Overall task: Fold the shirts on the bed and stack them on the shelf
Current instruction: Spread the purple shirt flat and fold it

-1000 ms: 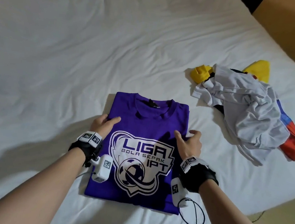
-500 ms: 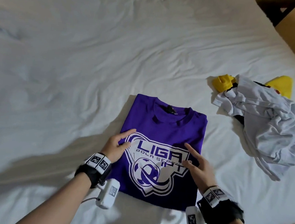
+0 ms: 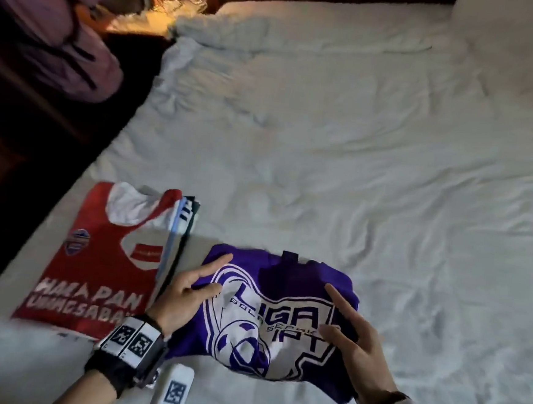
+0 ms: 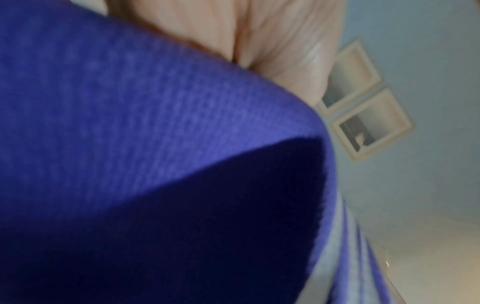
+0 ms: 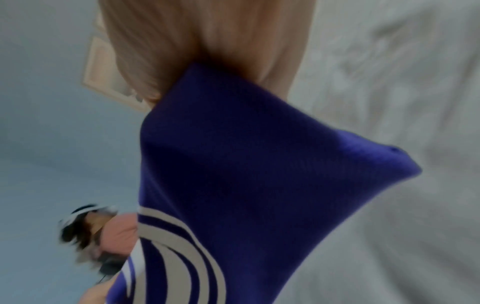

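Note:
The folded purple shirt [image 3: 287, 286] with a white LIGA print is held between my two hands just above the white bed [image 3: 359, 145]. My left hand [image 3: 194, 288] grips its left edge, with straight fingers on top. My right hand [image 3: 350, 332] grips the right edge the same way. In the left wrist view the purple shirt [image 4: 130, 144] fills the frame under my fingers [image 4: 272, 41]. The right wrist view shows the purple shirt [image 5: 233, 164] hanging pinched below my fingers [image 5: 207, 30]. A stack of folded shirts topped by a red jersey [image 3: 100, 268] lies directly left of it.
The bed's left edge runs diagonally past the red jersey, with dark floor beyond. A pink bundle [image 3: 49, 31] sits at the far left. A lit bedside table [image 3: 146, 10] stands at the top left. Rumpled white sheet spreads to the right.
Both hands went from resting on the purple shirt to holding it by its sides. The shirt has moved left beside the folded stack. The loose pile of shirts has left the view.

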A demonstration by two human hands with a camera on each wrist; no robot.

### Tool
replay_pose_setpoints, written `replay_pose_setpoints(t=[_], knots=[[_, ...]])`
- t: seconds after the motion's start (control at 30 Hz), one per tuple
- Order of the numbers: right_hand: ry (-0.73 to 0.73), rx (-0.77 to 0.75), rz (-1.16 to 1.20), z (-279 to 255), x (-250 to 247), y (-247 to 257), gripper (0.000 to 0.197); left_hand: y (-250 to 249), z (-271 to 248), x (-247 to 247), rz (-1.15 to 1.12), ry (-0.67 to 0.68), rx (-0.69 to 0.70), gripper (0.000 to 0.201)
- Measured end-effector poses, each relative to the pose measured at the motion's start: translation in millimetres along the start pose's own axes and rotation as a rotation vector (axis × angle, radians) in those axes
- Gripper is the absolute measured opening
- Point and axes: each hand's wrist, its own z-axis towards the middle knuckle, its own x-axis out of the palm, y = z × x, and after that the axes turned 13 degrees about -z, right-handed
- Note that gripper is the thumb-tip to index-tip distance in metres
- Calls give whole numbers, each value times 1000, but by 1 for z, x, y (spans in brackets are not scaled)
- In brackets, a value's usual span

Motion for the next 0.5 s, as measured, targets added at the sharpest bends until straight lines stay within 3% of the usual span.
replay_pose_setpoints(t=[0.23, 0.37, 0.5], knots=[[209, -146, -111, 58, 196, 50, 63, -22, -44, -192, 21, -280, -15, 55], [188, -325, -175, 99, 270, 97, 62, -48, -24, -266, -52, -417, 29, 54], [140, -423, -163, 132, 317, 122, 64, -61, -2, -316, -123, -460, 120, 54]])
